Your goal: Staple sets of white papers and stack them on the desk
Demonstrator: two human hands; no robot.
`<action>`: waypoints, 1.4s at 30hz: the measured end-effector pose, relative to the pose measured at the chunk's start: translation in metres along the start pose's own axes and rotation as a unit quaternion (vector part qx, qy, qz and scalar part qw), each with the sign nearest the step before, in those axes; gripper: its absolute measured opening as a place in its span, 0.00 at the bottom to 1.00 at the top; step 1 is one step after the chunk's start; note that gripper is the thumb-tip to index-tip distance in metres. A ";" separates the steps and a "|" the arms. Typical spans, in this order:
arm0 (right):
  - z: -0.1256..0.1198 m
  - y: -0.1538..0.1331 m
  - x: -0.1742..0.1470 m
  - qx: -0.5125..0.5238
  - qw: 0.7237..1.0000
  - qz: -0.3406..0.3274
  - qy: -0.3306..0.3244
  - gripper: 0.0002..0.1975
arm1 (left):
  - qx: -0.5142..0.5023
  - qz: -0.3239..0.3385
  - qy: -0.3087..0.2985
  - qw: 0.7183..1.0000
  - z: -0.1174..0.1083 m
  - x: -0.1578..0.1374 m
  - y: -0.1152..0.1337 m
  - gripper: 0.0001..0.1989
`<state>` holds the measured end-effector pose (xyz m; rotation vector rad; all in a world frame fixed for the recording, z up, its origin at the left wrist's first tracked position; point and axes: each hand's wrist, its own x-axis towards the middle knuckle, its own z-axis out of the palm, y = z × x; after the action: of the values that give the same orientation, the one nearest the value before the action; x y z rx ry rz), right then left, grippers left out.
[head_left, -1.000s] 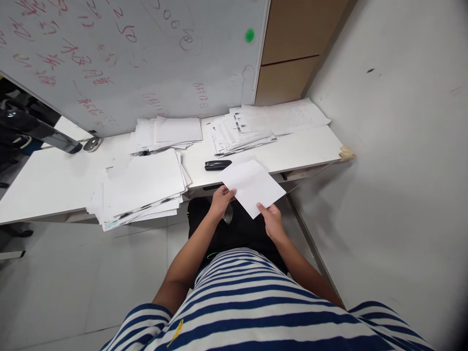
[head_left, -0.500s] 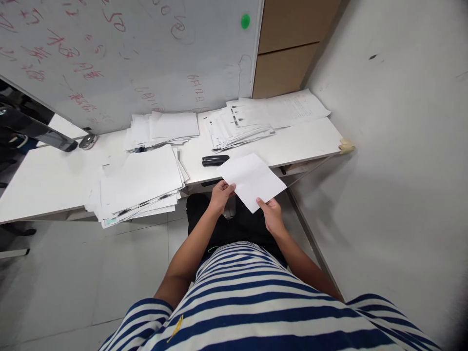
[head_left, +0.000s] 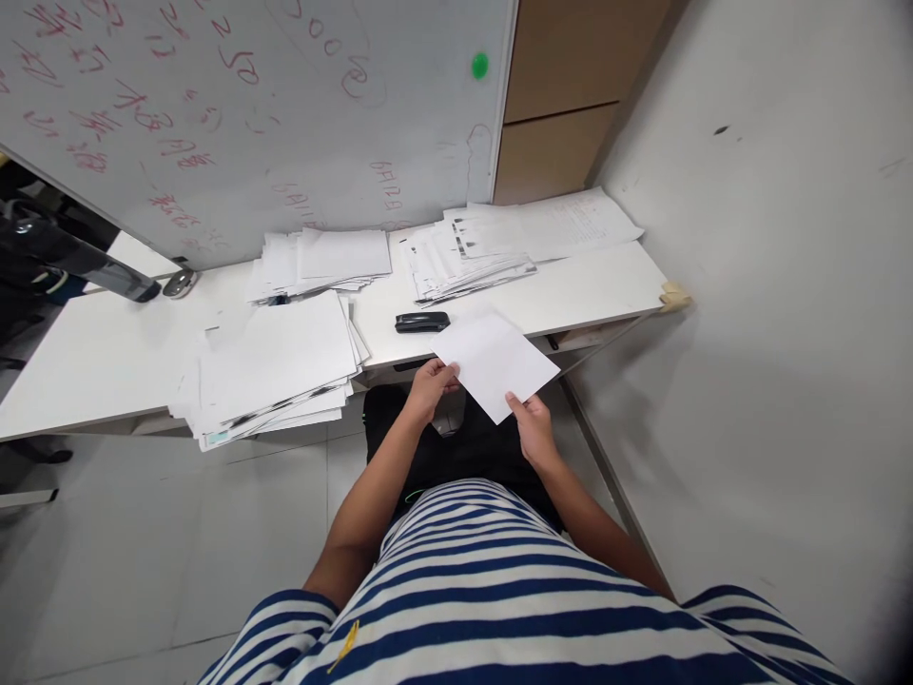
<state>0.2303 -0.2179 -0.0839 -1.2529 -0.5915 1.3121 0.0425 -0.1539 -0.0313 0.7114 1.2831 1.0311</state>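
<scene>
A blank white sheet of paper (head_left: 497, 366) is held between both hands over the table's front edge, above my lap. My left hand (head_left: 431, 388) pinches its left corner, thumb on top. On the lower right edge, my right hand (head_left: 532, 423) grips it with the thumb over the paper and the fingers underneath. Just beyond the left hand, a black stapler (head_left: 421, 322) lies on the white table (head_left: 571, 295). Whether the paper is one sheet or a few, I cannot tell.
A large paper stack (head_left: 278, 362) overhangs the table's front edge at left. Behind it lies another stack (head_left: 342, 255), and more printed papers (head_left: 471, 257) spread to the right. A whiteboard (head_left: 285, 114) stands at the back, a wall (head_left: 770, 314) at right. A dark bottle (head_left: 86, 252) lies far left.
The view has tilted slightly upward, so the scene sits a little lower. Both hands keep their hold on the paper, which has barely moved.
</scene>
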 end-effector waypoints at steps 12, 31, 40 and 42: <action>-0.036 -0.024 0.016 -0.095 0.993 -0.031 0.059 0.19 | 0.477 0.336 0.057 0.810 -0.047 0.105 0.061 0.18; -0.014 -0.059 0.031 -0.032 0.999 0.009 -0.002 0.18 | 0.438 0.366 0.018 0.821 -0.061 0.106 0.046 0.14; -0.002 -0.063 0.042 -0.071 0.995 0.042 -0.063 0.17 | 0.439 0.383 -0.065 0.810 -0.053 0.091 0.055 0.16; -0.002 -0.063 0.046 -0.086 0.993 0.046 -0.073 0.17 | 0.453 0.355 -0.054 0.816 -0.048 0.087 0.062 0.15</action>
<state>0.2669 -0.1634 -0.0422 -1.3448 -0.7716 1.4619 -0.0198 -0.0557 -0.0217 2.0763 1.4109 0.8709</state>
